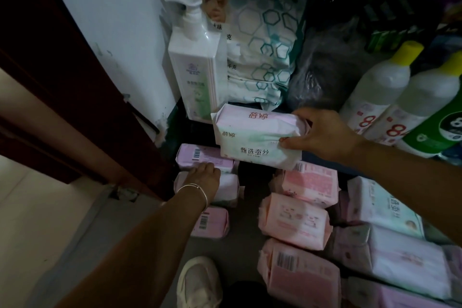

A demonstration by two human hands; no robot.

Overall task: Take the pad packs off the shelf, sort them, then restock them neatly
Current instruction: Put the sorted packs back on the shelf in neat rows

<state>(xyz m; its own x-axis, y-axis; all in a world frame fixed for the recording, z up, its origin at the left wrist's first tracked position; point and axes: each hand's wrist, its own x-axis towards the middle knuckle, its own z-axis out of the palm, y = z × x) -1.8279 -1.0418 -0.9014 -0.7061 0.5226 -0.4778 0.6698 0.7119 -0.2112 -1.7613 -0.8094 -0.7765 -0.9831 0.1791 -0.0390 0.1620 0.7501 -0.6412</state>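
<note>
The right hand [322, 132] is grasping the soft white-and-pink plastic pad pack [255, 136] by its end, above the floor; it looks light and squashy. The left hand [203, 179] rests flat on lilac packs [203, 157].

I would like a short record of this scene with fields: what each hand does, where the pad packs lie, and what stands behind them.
right hand: right hand holds a white and pink pad pack above the floor, grip on its right end
left hand: left hand rests on the lilac packs at the left
sorted packs: pink packs in a column in the middle; pale packs at the right
behind: pump bottle, patterned bag, yellow-capped bottles
below: a light shoe
</note>
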